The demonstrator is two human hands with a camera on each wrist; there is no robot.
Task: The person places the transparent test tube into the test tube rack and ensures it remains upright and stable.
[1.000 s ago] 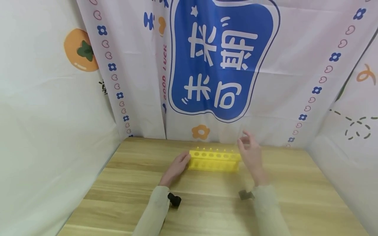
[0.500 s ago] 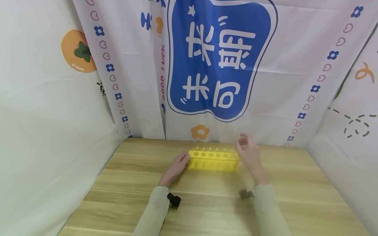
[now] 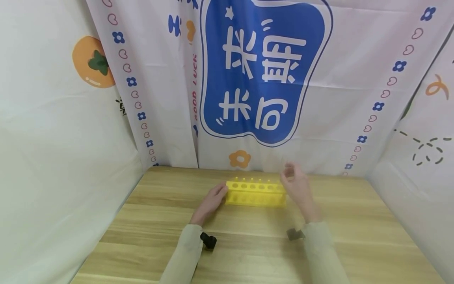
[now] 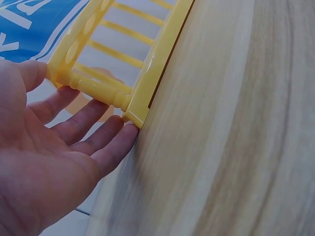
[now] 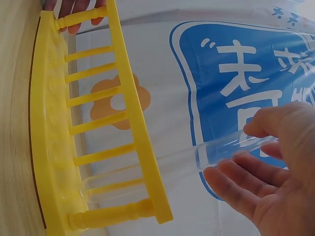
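A yellow test tube rack (image 3: 255, 197) with a row of round holes stands on the table near its back edge. My left hand (image 3: 214, 197) holds the rack's left end; in the left wrist view its thumb is at the upper plate and the fingertips (image 4: 129, 130) touch the end post and lower plate. My right hand (image 3: 299, 189) is above the rack's right end. In the right wrist view it pinches a clear test tube (image 5: 216, 152) between thumb and fingers. That tube passes through the end hole, its rounded bottom near the lower plate.
The wood-grain table (image 3: 248, 252) extends in front of the rack and to both sides. A printed white curtain (image 3: 326, 118) hangs close behind it, and pale cloth walls (image 3: 71, 157) enclose the sides. Each wrist carries a small black camera (image 3: 208, 240).
My right hand has come down slightly and a little to the left over the rack's end. The left hand keeps its hold, and the rack has stayed in place.
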